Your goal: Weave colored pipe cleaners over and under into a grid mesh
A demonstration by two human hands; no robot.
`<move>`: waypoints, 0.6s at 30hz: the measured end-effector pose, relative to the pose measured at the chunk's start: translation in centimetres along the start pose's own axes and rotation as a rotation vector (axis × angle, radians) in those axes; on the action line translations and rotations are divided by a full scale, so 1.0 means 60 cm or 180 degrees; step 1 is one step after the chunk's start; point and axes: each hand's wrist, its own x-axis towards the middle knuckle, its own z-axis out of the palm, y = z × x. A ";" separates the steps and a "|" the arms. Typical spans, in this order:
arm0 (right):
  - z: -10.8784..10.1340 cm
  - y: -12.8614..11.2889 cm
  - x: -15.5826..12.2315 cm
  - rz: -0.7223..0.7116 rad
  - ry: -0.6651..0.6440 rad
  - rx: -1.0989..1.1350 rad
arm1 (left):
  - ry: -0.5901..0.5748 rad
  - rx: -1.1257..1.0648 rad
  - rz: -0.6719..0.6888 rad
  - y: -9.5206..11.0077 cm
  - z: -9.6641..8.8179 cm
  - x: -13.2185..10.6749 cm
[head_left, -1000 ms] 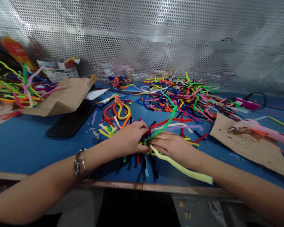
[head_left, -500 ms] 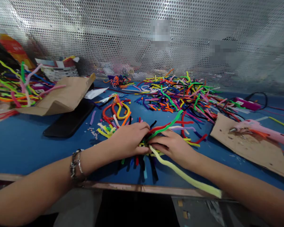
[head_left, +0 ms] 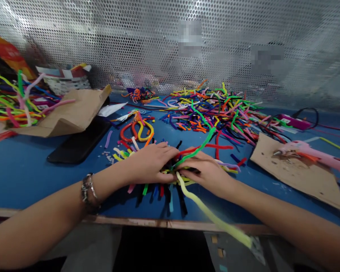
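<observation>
Near the table's front edge, my left hand [head_left: 151, 160] lies over a bundle of colourful pipe cleaners, its fingers curled down onto the middle. Short ends such as a light blue pipe cleaner [head_left: 171, 200] stick out from under it. My right hand [head_left: 211, 174] presses in from the other side, fingers bent and meeting the left fingertips at the bundle's centre. From between the hands a green pipe cleaner [head_left: 203, 145] and a red one rise to the right. A long pale yellow pipe cleaner [head_left: 208, 212] runs from there over the table edge. The exact grip is hidden beneath the fingers.
Scissors [head_left: 144, 134] with red and yellow loops lie behind the left hand. A black phone [head_left: 73, 149] and bent cardboard [head_left: 70, 113] are left. Loose pipe cleaners [head_left: 204, 109] are heaped behind. At right, a pink glue gun [head_left: 314, 155] rests on a cardboard sheet [head_left: 300, 181].
Both hands stay together on the bundle. The pale yellow pipe cleaner's free end has swung lower and a little left. The green one has tilted slightly down. The view has shifted a little.
</observation>
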 end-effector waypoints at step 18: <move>0.004 0.004 -0.001 -0.0046 0.0110 -0.0273 | -0.0034 -0.0409 -0.0219 -0.003 0.001 -0.002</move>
